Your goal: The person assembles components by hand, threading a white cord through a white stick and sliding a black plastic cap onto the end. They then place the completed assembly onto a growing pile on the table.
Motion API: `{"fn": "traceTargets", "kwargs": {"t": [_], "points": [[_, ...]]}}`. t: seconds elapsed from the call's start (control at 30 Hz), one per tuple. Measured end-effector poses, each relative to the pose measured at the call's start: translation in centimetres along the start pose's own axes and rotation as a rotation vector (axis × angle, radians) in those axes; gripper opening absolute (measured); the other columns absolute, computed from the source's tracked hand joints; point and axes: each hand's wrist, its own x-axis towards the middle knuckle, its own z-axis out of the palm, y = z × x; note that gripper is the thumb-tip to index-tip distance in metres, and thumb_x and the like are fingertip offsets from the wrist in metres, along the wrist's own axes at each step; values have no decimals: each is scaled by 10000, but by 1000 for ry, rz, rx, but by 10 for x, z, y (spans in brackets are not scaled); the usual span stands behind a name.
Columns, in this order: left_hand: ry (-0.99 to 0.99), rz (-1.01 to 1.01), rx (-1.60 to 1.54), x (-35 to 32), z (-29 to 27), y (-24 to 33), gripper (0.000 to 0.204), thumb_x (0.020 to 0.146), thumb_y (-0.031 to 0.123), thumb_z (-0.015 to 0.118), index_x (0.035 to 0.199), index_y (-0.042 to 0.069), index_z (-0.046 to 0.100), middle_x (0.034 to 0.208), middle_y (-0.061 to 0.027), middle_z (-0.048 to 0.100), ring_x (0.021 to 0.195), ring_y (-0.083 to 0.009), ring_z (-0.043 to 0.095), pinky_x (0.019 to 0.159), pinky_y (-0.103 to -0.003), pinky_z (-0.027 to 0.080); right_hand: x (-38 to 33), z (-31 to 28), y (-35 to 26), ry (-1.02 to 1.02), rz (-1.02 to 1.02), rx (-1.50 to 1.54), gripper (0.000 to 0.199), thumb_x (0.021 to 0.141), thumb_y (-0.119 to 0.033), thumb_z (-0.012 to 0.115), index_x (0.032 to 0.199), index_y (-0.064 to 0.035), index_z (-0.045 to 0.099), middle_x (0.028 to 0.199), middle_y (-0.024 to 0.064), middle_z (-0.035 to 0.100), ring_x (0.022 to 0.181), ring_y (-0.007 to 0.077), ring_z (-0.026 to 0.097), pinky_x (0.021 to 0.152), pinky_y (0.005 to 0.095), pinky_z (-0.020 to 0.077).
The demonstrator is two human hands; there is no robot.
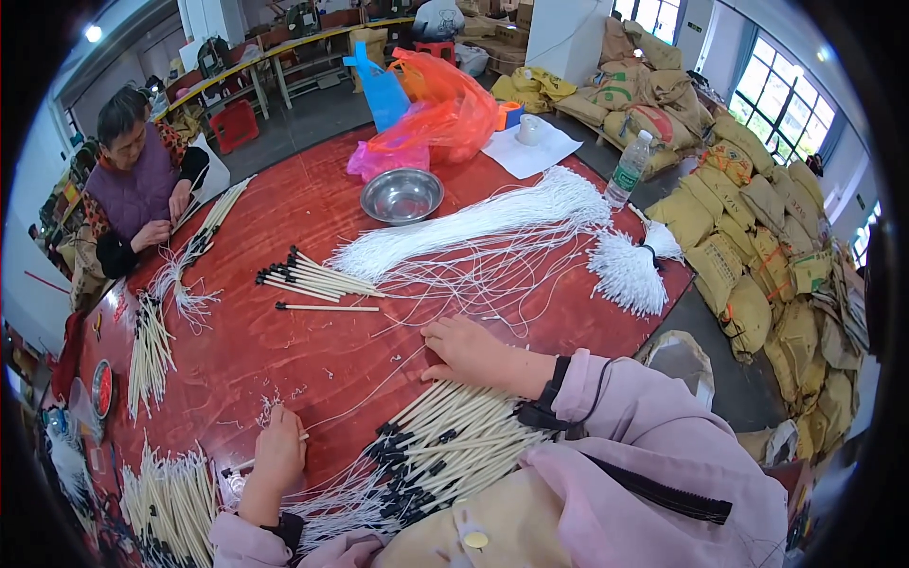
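Observation:
My left hand is closed around a thin beige stick, whose pale tip shows at the fingers. From there a white cord runs up and right across the red table to my right hand, whose fingers are closed on its other end. Below my right hand, a heap of beige sticks with black ends lies against my lap, white cords trailing left from it. Beyond the hands are a small pile of black-tipped sticks, one single stick and a long bundle of white cords.
A steel bowl, plastic bags, a water bottle and a tied cord bundle stand farther off on the red table. More stick bundles lie left. A person works across the table. Stacked sacks fill the right.

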Motion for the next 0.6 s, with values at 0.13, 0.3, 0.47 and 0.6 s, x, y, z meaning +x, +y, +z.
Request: {"fn": "traceTargets", "kwargs": {"t": [0.13,0.3,0.47,0.6], "points": [[46,-13,-97,-3,-7,-6,72,822,4,594,880,3,552,850,-261,603,856,-479,605,714,-541,481,-2,2,-2,37,-19,0,505,784,-428,773,1006,17,689,1132,122,638,1097,278,596,958,401,463],[-8,-131,-42,-2,5,-26,153,866,94,628,972,7,560,904,-262,659,868,-486,625,728,-562,491,8,-5,-7,-123,54,39,475,759,-373,811,1003,10,674,1115,167,648,1068,328,624,920,435,501],[36,-267,-31,12,-26,-11,374,974,299,619,1176,8,499,951,-256,664,925,-473,636,765,-542,489,-2,-7,8,-6,9,-2,476,755,-275,833,1088,27,675,1242,185,644,1148,374,604,984,435,488],[263,-306,-21,-4,-52,-10,404,968,388,629,1101,24,515,905,-246,685,864,-494,646,730,-552,504,5,-7,-1,-41,19,50,484,766,-239,828,1126,43,670,1270,171,636,1166,361,590,1008,418,475]]}}
